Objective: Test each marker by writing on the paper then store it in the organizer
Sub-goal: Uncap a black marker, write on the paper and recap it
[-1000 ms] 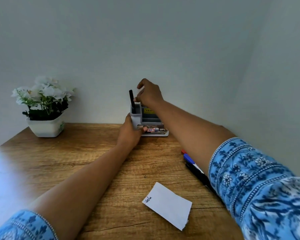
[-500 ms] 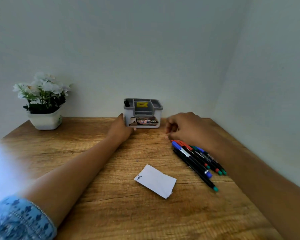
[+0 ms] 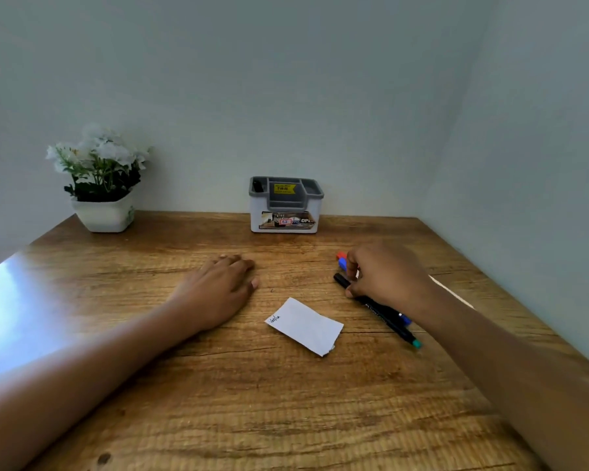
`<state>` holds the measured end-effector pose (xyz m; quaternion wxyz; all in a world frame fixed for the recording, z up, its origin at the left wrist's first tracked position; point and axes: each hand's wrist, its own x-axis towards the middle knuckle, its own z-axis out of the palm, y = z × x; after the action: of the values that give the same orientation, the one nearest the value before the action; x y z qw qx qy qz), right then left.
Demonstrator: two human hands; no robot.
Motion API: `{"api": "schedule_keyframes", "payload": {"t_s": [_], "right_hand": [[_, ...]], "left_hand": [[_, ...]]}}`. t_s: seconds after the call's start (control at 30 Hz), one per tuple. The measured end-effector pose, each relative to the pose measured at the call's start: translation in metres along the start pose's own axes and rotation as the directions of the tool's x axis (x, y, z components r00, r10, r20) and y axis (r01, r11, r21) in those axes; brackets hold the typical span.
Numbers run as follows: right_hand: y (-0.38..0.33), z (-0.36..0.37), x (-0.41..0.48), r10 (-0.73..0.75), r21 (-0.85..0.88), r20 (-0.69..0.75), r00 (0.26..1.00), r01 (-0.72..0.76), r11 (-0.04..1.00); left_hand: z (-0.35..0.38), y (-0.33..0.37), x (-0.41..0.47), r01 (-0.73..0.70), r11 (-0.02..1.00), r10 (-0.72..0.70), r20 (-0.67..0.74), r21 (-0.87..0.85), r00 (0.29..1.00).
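Pale walls cornered a wood-grain surface (image 3: 252, 402). At its back stood a white and grey plastic organizer (image 3: 285, 215), with a dark marker (image 3: 257, 185) upright in its left compartment. The person's left hand (image 3: 218, 290) lay flat on the wood, grip open. The right hand (image 3: 388, 277) closed its grip on a black marker with a teal end (image 3: 388, 319), which lay just right of a small white paper slip (image 3: 305, 326) with handwriting at one corner. A red-capped marker (image 3: 341, 255) and a blue-capped marker (image 3: 342, 264) lay beside that hand. White flowers in a white pot (image 3: 104, 215) stood far left.

One head-worn view looks forward and down across the near table (image 3: 286, 402) toward the wall (image 3: 286, 79).
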<state>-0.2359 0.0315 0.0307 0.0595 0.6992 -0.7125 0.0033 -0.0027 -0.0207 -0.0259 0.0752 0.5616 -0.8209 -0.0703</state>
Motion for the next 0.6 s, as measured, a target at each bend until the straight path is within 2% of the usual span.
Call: {"api": "schedule_keyframes", "payload": {"t_s": [0.13,0.23,0.33,0.43,0.53,0.6], "right_hand": [[-0.010,0.007,-0.004,-0.018,0.060,-0.039,0.999,0.020,0.998],[-0.021,0.007,-0.009,-0.084,0.202,-0.078,0.993,0.098,0.974],[-0.028,0.001,-0.014,-0.230,0.342,-0.166,0.959,0.275,0.899],[-0.029,0.004,-0.015,-0.354,0.265,-0.296,0.887,0.432,0.862],[-0.025,0.004,-0.013,-0.373,0.277,-0.405,0.835,0.501,0.820],[-0.023,0.003,-0.012,-0.420,0.248,-0.441,0.793,0.558,0.792]], "left_hand": [[-0.001,0.000,0.000,-0.026,1.000,0.026,-0.007,0.017,1.000],[-0.002,0.002,-0.003,-0.051,0.998,0.049,-0.048,-0.032,0.998],[-0.007,0.012,-0.008,-0.126,0.963,0.092,-0.149,-0.237,0.985],[-0.014,0.021,-0.016,-0.251,0.895,0.169,-0.239,-0.369,0.956],[-0.016,0.025,-0.018,-0.285,0.816,0.191,-0.231,-0.502,0.954],[-0.017,0.027,-0.018,-0.264,0.697,0.175,-0.199,-0.666,0.964]]}}
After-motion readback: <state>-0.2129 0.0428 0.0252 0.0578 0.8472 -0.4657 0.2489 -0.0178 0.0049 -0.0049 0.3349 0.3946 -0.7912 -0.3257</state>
